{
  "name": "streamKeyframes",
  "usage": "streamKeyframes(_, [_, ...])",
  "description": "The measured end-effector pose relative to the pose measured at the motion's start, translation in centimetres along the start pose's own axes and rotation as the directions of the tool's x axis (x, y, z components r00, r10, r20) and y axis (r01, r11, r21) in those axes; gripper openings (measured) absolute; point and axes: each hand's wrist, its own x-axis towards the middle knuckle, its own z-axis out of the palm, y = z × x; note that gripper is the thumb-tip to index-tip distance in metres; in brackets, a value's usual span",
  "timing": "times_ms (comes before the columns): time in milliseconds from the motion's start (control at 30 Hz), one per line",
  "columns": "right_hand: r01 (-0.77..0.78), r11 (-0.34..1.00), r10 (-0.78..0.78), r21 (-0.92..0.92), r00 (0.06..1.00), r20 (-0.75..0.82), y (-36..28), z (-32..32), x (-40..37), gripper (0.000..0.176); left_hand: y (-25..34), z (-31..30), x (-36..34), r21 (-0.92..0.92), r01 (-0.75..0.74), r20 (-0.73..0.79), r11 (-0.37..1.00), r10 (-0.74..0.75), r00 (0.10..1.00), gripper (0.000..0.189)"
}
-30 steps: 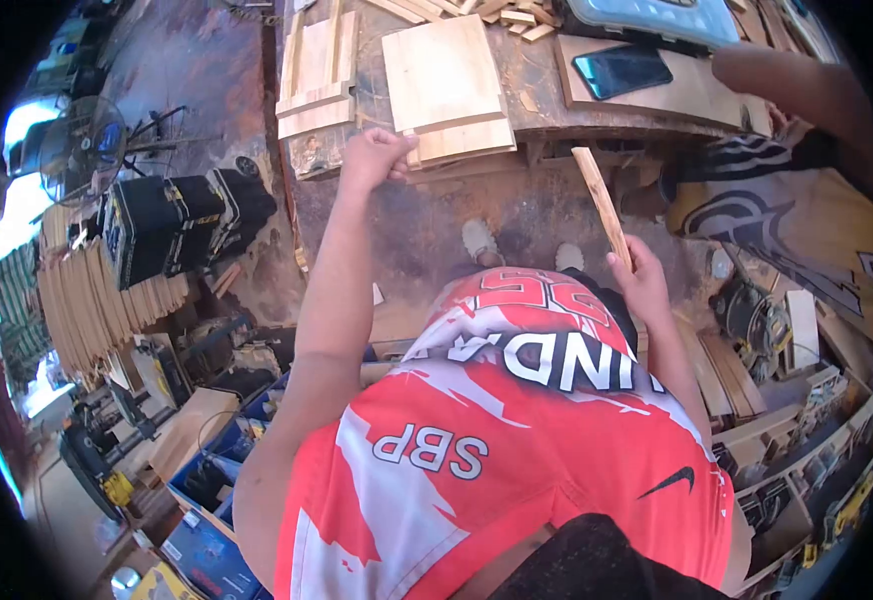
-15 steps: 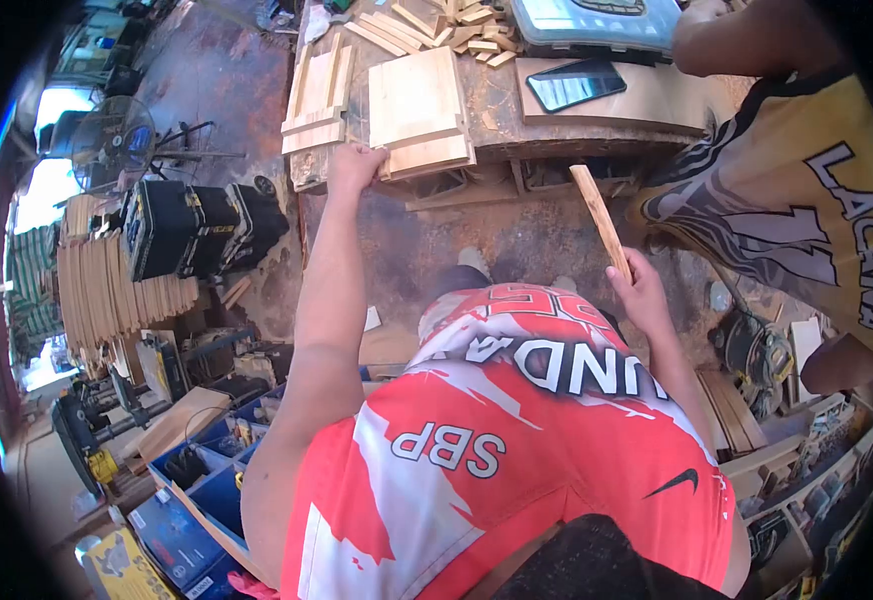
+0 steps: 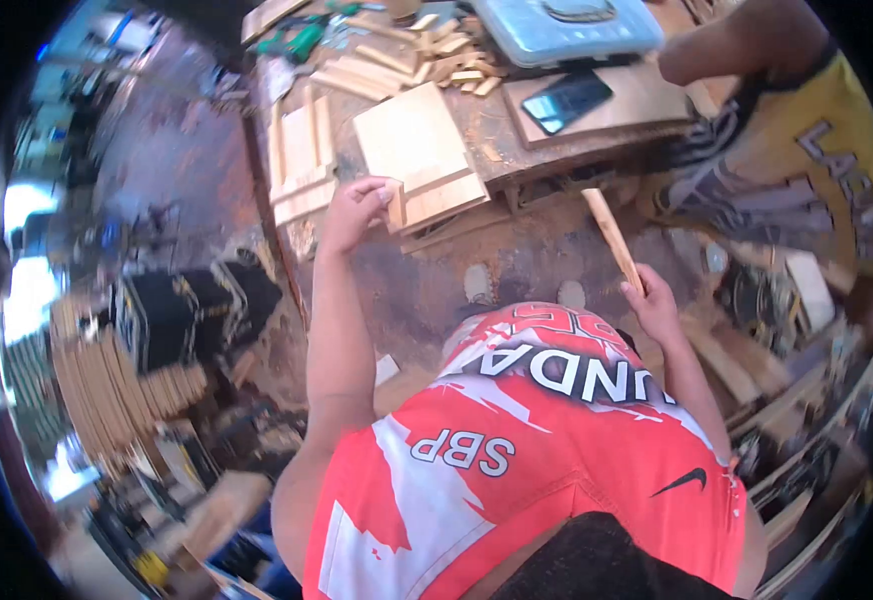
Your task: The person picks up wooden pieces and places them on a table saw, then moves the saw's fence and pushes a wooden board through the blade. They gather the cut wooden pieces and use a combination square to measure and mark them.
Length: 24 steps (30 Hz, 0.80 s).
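A pale wooden panel (image 3: pixel 412 130) with a strip across its near end lies at the edge of the workbench (image 3: pixel 507 150). My left hand (image 3: pixel 359 212) is closed, with thumb and fingers pinched at the panel's near left corner. Away from the bench, my right hand (image 3: pixel 654 300) grips the lower end of a narrow wooden stick (image 3: pixel 612 235), whose other end points up toward the bench. Another wooden assembly with raised strips (image 3: pixel 302 150) sits left of the panel.
Wood offcuts (image 3: pixel 452 65), a clear plastic case (image 3: pixel 572 35) and a phone (image 3: pixel 569 100) on a board (image 3: pixel 647 105) occupy the bench. A person in a yellow jersey (image 3: pixel 817 170) stands at right. Black toolboxes (image 3: pixel 182 315) and stacked wood (image 3: pixel 112 385) are at left.
The view has shifted and tilted. The panel is turned more at an angle, and my left hand has a changed grip at its corner. My right hand still holds the stick.
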Motion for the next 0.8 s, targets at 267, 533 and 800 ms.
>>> streamKeyframes(267, [-0.114,0.990,0.085,-0.082,0.951,-0.296,-2.0,-0.1,-8.7,0.034,1.9,13.5,5.9,-0.310,-0.083,0.516,0.947,0.241,0.822,0.034])
streamKeyframes(533, [-0.078,0.969,0.198,0.234,0.813,-0.548,7.7,-5.7,-15.8,0.032,10.0,35.7,3.6,-0.355,-0.254,0.809,0.900,0.432,0.399,0.022])
streamKeyframes(800, [-0.051,0.863,0.401,0.502,0.673,-0.621,20.2,-16.7,-23.3,0.031,12.8,57.6,-0.7,-0.387,-0.224,0.867,0.895,0.436,0.242,0.030])
